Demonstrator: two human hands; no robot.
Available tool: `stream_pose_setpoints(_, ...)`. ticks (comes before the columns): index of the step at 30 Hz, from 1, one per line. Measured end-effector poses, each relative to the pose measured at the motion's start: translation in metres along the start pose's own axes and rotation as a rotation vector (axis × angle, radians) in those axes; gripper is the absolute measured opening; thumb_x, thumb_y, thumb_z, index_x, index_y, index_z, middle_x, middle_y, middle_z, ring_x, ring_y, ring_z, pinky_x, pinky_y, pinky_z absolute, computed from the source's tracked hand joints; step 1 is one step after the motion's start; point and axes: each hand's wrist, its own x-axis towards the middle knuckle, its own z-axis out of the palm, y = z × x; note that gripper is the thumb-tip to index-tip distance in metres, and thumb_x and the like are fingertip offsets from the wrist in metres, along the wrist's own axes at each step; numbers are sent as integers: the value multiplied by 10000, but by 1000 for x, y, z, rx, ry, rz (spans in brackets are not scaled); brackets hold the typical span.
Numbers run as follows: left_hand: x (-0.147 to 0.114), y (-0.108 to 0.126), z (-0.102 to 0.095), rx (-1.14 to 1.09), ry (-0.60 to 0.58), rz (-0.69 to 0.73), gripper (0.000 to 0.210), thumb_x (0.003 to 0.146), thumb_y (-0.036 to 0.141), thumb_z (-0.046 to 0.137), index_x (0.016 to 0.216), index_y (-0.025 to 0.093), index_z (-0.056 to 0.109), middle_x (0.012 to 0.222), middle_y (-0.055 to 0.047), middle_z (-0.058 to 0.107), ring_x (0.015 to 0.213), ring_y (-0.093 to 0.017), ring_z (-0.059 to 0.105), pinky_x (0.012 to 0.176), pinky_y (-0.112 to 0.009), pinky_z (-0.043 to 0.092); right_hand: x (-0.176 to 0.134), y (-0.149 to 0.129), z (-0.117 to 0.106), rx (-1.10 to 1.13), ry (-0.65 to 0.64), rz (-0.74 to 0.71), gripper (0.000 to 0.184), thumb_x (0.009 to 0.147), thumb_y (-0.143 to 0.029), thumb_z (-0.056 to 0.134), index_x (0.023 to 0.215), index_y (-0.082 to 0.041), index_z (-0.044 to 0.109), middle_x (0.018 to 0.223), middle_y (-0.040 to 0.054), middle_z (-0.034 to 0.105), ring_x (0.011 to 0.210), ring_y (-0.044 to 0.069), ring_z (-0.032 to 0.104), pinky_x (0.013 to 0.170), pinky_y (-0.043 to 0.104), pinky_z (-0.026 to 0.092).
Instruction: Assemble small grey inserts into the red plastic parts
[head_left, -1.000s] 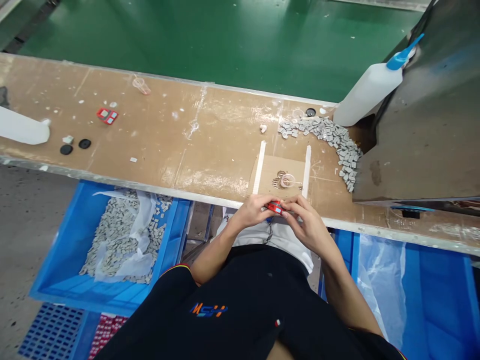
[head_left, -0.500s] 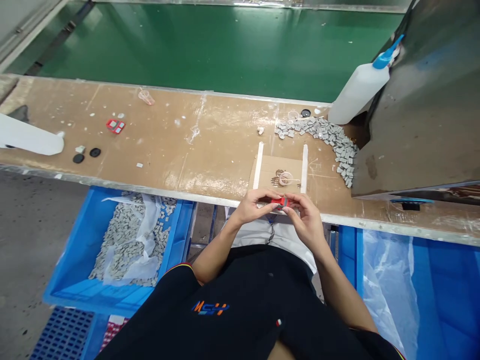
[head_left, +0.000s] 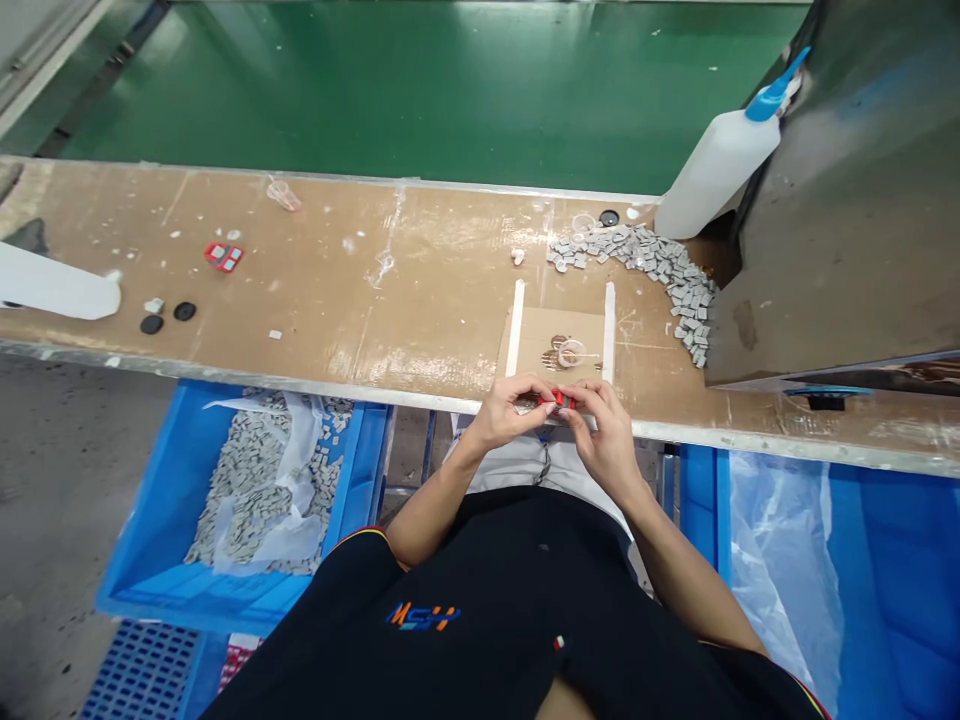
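Note:
At the bench's front edge, a small red plastic part (head_left: 558, 397) is held between my two hands, with the fingertips covering much of it. My left hand (head_left: 511, 412) closes finger and thumb on its left end. On the other end my right hand (head_left: 606, 428) pinches with its thumb and fingers. Just beyond them lies a cardboard sheet (head_left: 536, 325) between two white tape strips, bearing a small clear round dish (head_left: 571, 353) with a thin stick across it. A similar red part with grey inserts (head_left: 223, 257) rests farther left on the bench.
Small grey tiles (head_left: 667, 265) are heaped at right beside a white squeeze bottle (head_left: 720, 165) and a metal box (head_left: 847, 220). Another white bottle (head_left: 56, 285) lies at far left near black discs (head_left: 184, 311). Blue bins (head_left: 142, 560) stand below; a green surface (head_left: 412, 90) stretches behind.
My right hand's fingers have shifted slightly left and closed in over the red part, hiding more of it. The camera view has moved a little.

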Motion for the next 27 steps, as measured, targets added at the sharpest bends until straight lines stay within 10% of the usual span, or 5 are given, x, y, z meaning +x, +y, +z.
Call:
stream_pose_setpoints(8,-1,-5,-1,6,-76,1,379,870,271,715,1222,150,646,1164,-126,730,951,-180,723,844,-276,584,-6,2,5,326,84,232,273,952,-443,584,1137,-246,625,1077,97,663,987,232,674,863,399,590)
stream_pose_setpoints(18,0,-7,-7,236,-132,159,274,883,264,700,1129,144,708,925,-80,717,850,-188,664,789,-303,541,14,-5,-20,-71,-199,-120,93,914,-187,576,835,-232,556,937,63,608,868,204,637,755,340,533)
stream_pose_setpoints(27,-2,-4,-14,66,-232,52,401,828,327,783,1187,160,720,1061,-131,760,933,-213,721,856,-324,583,-11,-9,-31,-26,-207,-48,163,982,-286,540,841,-231,600,875,69,628,849,210,639,747,351,521)
